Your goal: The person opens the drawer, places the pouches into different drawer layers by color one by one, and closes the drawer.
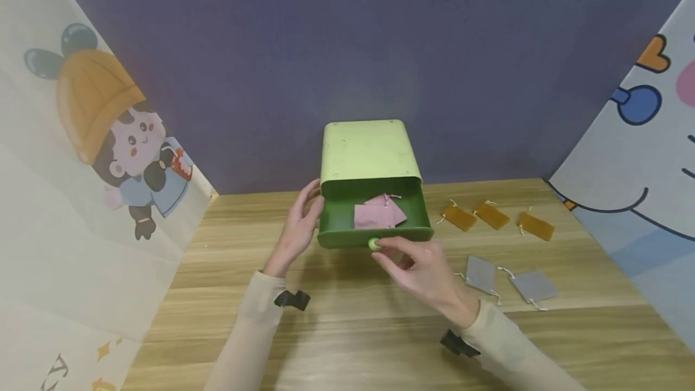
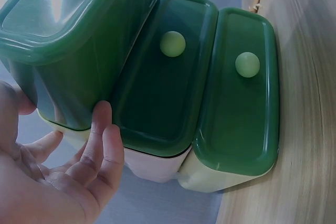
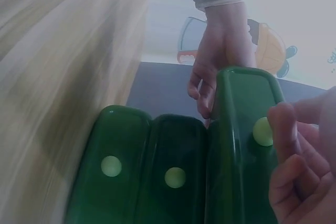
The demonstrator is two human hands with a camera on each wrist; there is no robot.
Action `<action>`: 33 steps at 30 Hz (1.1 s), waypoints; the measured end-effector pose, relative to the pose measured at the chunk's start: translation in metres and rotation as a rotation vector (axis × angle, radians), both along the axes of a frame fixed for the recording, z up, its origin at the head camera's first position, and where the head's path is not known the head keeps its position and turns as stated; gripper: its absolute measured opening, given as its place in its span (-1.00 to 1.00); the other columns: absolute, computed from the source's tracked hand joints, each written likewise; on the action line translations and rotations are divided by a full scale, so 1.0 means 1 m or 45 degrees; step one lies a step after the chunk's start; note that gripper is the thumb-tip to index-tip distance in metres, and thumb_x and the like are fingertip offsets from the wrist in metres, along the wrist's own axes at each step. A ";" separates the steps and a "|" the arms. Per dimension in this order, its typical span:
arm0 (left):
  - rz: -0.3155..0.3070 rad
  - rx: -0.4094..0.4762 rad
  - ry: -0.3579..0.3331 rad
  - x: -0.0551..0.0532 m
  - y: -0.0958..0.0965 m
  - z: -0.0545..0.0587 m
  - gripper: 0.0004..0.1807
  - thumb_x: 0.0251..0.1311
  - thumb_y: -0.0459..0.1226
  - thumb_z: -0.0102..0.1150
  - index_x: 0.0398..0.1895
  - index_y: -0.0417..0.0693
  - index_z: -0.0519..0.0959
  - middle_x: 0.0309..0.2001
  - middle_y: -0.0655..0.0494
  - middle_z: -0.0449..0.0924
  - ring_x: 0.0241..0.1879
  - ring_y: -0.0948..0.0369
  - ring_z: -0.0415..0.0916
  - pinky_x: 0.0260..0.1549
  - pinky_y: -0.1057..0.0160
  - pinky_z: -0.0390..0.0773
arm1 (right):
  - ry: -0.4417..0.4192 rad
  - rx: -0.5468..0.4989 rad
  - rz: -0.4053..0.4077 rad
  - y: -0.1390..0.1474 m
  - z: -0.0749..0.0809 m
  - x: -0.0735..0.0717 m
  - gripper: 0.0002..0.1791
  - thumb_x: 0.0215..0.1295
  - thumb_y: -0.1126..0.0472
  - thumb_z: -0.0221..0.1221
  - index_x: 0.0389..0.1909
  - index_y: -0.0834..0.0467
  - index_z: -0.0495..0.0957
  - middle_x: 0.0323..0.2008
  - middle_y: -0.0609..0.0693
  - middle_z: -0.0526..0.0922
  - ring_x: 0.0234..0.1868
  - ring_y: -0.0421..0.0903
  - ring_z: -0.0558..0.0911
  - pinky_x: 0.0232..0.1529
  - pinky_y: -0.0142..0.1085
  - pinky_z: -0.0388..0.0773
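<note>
A small pale-green cabinet (image 1: 369,148) stands against the back wall, its dark green top drawer (image 1: 343,239) pulled out. Inside the drawer lie pink drawstring pouches (image 1: 373,216), partly overlapping. My right hand (image 1: 426,271) has its thumb and index finger at the round light-green knob (image 1: 373,244) on that drawer's front, pinching it. On the other side, my left hand (image 1: 295,228) rests against the cabinet's left side with fingers extended. In the left wrist view, two lower drawers (image 2: 152,93) with matching knobs are pushed in below the top one.
Three orange-brown drawstring pouches (image 1: 491,215) lie in a row right of the cabinet on the wooden table (image 1: 347,343). Nearer to me are two grey pouches (image 1: 480,274). A dark blue wall (image 1: 369,47) rises behind, with cartoon-printed panels on both sides.
</note>
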State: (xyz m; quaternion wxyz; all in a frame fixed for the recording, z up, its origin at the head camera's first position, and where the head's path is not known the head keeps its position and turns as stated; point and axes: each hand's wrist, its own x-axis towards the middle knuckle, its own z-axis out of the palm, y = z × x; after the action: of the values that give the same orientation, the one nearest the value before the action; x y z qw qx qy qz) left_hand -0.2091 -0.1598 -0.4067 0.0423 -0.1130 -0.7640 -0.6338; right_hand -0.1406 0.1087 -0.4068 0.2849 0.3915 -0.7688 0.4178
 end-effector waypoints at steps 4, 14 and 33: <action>-0.007 0.004 0.002 0.000 0.000 0.000 -0.37 0.69 -0.09 -0.10 0.71 0.04 0.12 0.59 -0.17 0.26 0.31 -0.22 0.55 -0.05 0.14 0.68 | -0.036 0.020 -0.009 0.000 -0.004 -0.001 -0.69 0.10 0.47 0.49 -0.12 0.18 0.80 -0.35 0.02 0.86 -0.65 -0.43 0.55 -0.60 -0.65 0.47; -0.005 -0.004 -0.001 0.000 0.001 0.001 -0.37 0.70 -0.09 -0.10 0.71 0.05 0.12 0.59 -0.17 0.26 0.30 -0.22 0.55 -0.06 0.16 0.66 | -0.023 0.012 -0.031 0.000 -0.012 -0.007 -0.69 0.11 0.48 0.47 -0.12 0.17 0.78 -0.39 0.01 0.85 -0.65 -0.42 0.55 -0.59 -0.64 0.48; -0.002 0.005 -0.017 0.001 0.001 0.002 -0.36 0.70 -0.09 -0.12 0.72 -0.01 0.09 0.59 -0.18 0.26 0.29 -0.22 0.55 -0.04 0.19 0.68 | 0.009 0.017 -0.060 0.002 -0.012 -0.011 -0.75 0.16 0.41 0.49 -0.12 0.20 0.81 -0.27 0.09 0.88 -0.65 -0.38 0.61 -0.58 -0.64 0.50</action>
State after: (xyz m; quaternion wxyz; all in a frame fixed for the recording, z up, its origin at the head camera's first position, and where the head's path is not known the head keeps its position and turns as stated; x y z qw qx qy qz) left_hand -0.2077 -0.1587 -0.4045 0.0367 -0.1092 -0.7630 -0.6361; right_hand -0.1521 0.1102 -0.4193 0.2950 0.3766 -0.7795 0.4043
